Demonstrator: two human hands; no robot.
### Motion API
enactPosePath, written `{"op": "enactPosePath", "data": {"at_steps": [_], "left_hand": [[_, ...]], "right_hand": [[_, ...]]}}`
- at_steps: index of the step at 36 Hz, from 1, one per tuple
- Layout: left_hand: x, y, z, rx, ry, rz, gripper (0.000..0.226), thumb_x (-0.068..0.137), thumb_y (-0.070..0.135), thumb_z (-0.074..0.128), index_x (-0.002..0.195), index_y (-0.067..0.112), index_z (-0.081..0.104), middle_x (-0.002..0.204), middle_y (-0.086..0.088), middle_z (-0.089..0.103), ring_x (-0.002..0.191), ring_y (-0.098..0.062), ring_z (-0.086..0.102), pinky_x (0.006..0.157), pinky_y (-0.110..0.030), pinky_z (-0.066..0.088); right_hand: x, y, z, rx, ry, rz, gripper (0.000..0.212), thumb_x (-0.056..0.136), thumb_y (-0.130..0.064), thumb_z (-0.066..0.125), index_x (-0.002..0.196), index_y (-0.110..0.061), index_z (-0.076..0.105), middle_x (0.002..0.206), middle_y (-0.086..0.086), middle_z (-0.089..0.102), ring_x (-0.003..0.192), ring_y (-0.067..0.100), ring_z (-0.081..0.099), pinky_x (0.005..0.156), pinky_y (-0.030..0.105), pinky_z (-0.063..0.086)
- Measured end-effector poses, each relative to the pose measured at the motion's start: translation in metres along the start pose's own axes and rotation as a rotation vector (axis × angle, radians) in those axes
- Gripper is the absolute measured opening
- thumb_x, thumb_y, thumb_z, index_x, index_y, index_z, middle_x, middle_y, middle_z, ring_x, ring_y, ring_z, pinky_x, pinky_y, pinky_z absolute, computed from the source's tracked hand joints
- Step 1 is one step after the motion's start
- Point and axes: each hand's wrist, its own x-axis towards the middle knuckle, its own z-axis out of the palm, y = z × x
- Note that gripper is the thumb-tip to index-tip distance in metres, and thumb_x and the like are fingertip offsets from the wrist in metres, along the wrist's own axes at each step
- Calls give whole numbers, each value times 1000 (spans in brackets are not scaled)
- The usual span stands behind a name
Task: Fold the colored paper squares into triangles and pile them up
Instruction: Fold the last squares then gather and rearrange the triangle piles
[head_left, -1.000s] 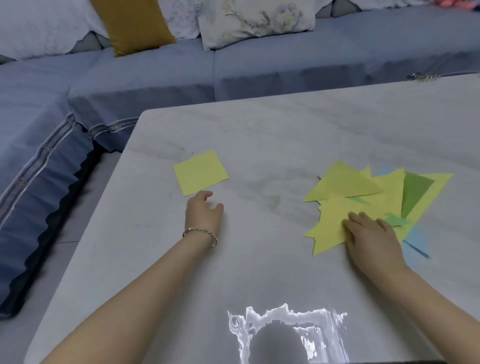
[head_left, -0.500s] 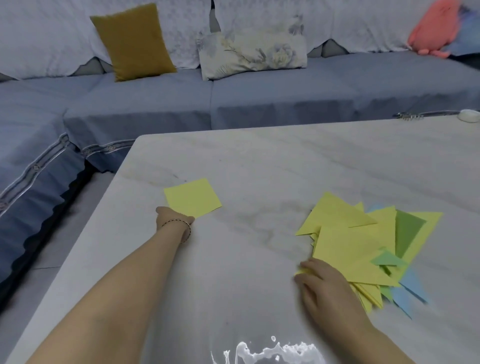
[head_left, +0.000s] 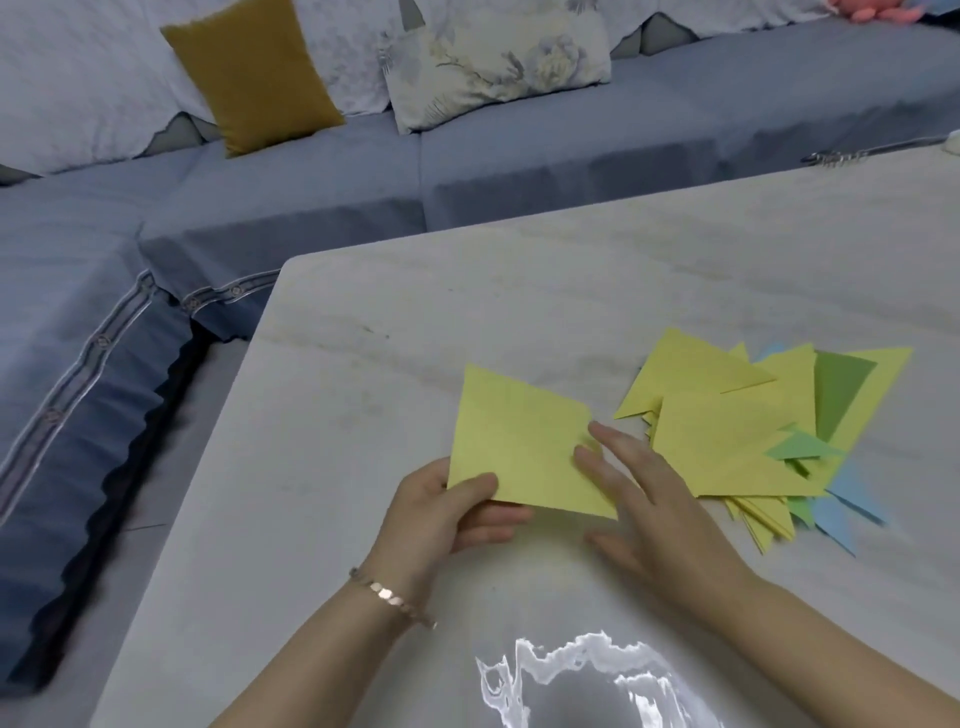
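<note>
A yellow paper square (head_left: 514, 441) is held just above the marble table (head_left: 571, 291), in front of me. My left hand (head_left: 447, 514) pinches its near left corner, thumb on top and fingers underneath. My right hand (head_left: 644, 499) lies with straight fingers on the square's right corner. To the right lies a loose pile of folded triangles (head_left: 753, 431), mostly yellow, with green and light blue ones sticking out at the edges. The pile's left edge is close to my right hand.
A grey-blue sofa (head_left: 467, 171) wraps around the table's far and left sides, with a mustard cushion (head_left: 249, 73) and a floral cushion (head_left: 498, 57) on it. The table's left edge runs diagonally near my left arm. A metal chain (head_left: 836, 156) lies at the far right edge.
My left hand has picked the yellow square off the table at the left and brought it to the middle. My right hand left the pile and now touches the square.
</note>
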Motion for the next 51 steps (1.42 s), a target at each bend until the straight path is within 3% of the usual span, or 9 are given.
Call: {"op": "enactPosePath", "data": {"at_steps": [3, 7, 13, 21, 27, 34, 38, 43, 51], "left_hand": [[-15, -11, 1, -22, -71, -84, 12, 89, -1, 49, 89, 0, 61, 80, -15, 72, 66, -24, 71, 56, -25, 57], [-16, -26, -6, 97, -91, -220, 13, 88, 2, 52, 94, 3, 64, 85, -15, 72, 72, -23, 71, 61, -27, 58], [7, -36, -8, 222, -27, -244, 14, 84, 16, 64, 96, 8, 65, 72, -3, 68, 55, -9, 63, 51, -20, 50], [19, -40, 11, 461, 64, 130, 26, 82, 1, 60, 71, 25, 63, 71, 6, 67, 65, -8, 60, 70, -26, 48], [7, -44, 21, 440, -72, 166, 28, 87, 0, 55, 74, 23, 63, 65, 13, 66, 58, 3, 58, 60, -16, 45], [-13, -44, 28, 447, -189, 42, 29, 90, 5, 50, 71, 21, 64, 53, 13, 59, 49, -1, 50, 51, -14, 38], [-21, -47, 31, 484, -118, 143, 35, 93, 20, 50, 62, 3, 51, 58, 0, 41, 54, -11, 36, 55, -21, 29], [-23, -51, 40, 382, 15, 200, 20, 76, 11, 72, 73, 30, 66, 49, 21, 57, 47, 4, 50, 54, -7, 39], [-30, -57, 45, 294, 135, 287, 32, 72, 3, 74, 68, 34, 67, 51, 12, 59, 48, 4, 50, 57, -4, 41]], "right_hand": [[-7, -10, -7, 32, 49, -161, 28, 94, -29, 47, 122, -25, 50, 136, 5, 39, 126, 23, 39, 100, 28, 30], [-19, -16, -15, 83, 60, -241, 42, 102, -19, 16, 110, -25, 57, 129, 3, 48, 123, 22, 45, 94, 31, 38], [-33, -20, -18, 124, -31, -299, 35, 102, -14, 25, 114, -21, 57, 126, 1, 54, 123, 20, 48, 98, 29, 38], [-42, -16, -28, 237, -99, -186, 18, 97, -34, 45, 103, -26, 60, 105, -9, 67, 102, 9, 58, 87, 23, 40], [-33, -27, -39, 442, -71, 328, 23, 81, -58, 55, 83, -38, 65, 124, -27, 48, 114, -13, 38, 92, 2, 24], [-17, -34, -42, 754, -25, 739, 23, 76, -7, 73, 59, -21, 69, 68, -16, 69, 65, -5, 59, 64, 9, 42], [-18, -41, -40, 760, 33, 779, 17, 73, -7, 75, 60, -16, 69, 63, -8, 68, 59, 2, 57, 59, 12, 42], [-19, -49, -38, 740, 83, 805, 14, 72, -9, 77, 62, -16, 70, 63, -3, 67, 56, 2, 54, 55, 9, 40], [-21, -54, -41, 802, 83, 824, 20, 71, -7, 77, 79, -23, 68, 52, -9, 59, 50, 1, 49, 56, 8, 39]]}}
